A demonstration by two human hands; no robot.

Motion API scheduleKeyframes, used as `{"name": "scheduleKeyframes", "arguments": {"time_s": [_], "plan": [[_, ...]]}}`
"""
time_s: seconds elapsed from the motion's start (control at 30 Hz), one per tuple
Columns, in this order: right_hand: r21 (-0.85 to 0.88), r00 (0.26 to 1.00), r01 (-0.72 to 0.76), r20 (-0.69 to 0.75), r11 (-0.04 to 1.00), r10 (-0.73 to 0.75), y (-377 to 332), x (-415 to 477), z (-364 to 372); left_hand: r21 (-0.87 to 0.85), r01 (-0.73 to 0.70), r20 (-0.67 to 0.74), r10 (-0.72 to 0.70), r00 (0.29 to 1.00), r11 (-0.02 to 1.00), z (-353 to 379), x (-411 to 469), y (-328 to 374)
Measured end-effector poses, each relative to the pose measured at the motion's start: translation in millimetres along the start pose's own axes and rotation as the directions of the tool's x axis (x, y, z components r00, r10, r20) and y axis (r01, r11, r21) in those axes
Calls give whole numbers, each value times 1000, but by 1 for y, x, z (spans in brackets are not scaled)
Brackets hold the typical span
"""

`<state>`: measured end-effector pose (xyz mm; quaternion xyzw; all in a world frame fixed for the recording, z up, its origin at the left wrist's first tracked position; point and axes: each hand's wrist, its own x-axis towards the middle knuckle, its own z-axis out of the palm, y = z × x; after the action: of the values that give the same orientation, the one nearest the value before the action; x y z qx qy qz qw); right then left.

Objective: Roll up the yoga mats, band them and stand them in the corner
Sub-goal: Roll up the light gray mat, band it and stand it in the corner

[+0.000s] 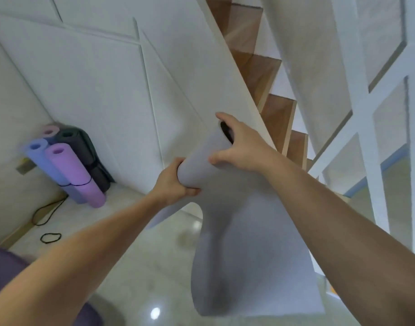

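A pale lavender-grey yoga mat (246,243) is held up in the air, partly rolled at its top, the loose sheet hanging down towards the floor. My left hand (172,181) grips the lower end of the rolled part. My right hand (234,142) grips the upper end, fingers curled over the roll's rim. In the corner at the left stand several banded rolled mats: a purple one (73,174), a blue one (45,164), a dark grey one (84,147) and a pink one (50,131). A black band (51,237) lies on the floor.
White panelled wall runs behind the corner. A wooden staircase (274,111) rises at centre right, beside a white lattice screen (366,95). A black cord loop (46,212) lies on the glossy tiled floor near the corner. Something purple (4,262) shows at the lower left edge.
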<state>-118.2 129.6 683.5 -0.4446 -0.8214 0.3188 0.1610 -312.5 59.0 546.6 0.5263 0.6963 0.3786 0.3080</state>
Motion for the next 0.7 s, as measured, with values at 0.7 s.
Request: {"name": "scheduleKeyframes", "arguments": {"time_s": [0.7], "plan": [[-463,951,5,276,886,139,151,180,416,-377,441,186,-400,897,814,133,85,-445]]}}
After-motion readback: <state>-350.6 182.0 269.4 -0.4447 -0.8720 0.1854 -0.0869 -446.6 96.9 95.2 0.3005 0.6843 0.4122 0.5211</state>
